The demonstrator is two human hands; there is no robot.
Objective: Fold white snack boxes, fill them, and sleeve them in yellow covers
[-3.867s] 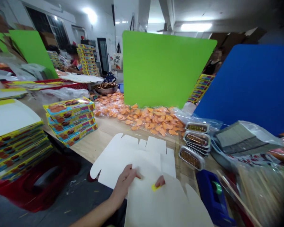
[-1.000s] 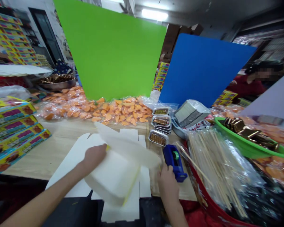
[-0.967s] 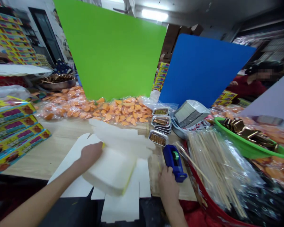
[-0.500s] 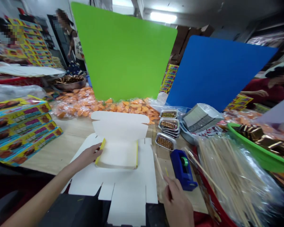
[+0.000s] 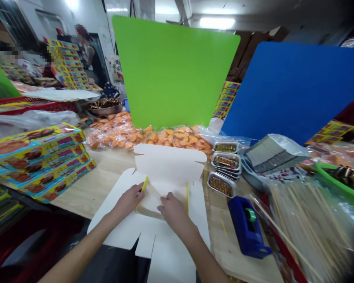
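A: Where's the box?
B: White box [image 5: 168, 167], half folded, lid flap standing up at the back. Sits on a flat cardboard sheet [image 5: 122, 232] at the near edge of the table [image 5: 102, 179].
A: Left hand?
B: Left hand [image 5: 129, 201] is on the box's left wall, fingertips at the yellow edge. Can't tell if it's pinching or just touching.
A: Right?
B: Right hand [image 5: 173, 211] lies flat inside the box, fingers out, palm down, gripping nothing.
A: What's nearby?
B: Blue tape dispenser [image 5: 247, 232] just to the right. Foil trays [image 5: 224, 173] stacked behind it. Orange snacks [image 5: 153, 135] in bags at the back, below a green board [image 5: 174, 70]. Printed boxes [image 5: 47, 157] stacked to the left, sticks [image 5: 306, 228] in plastic far right.
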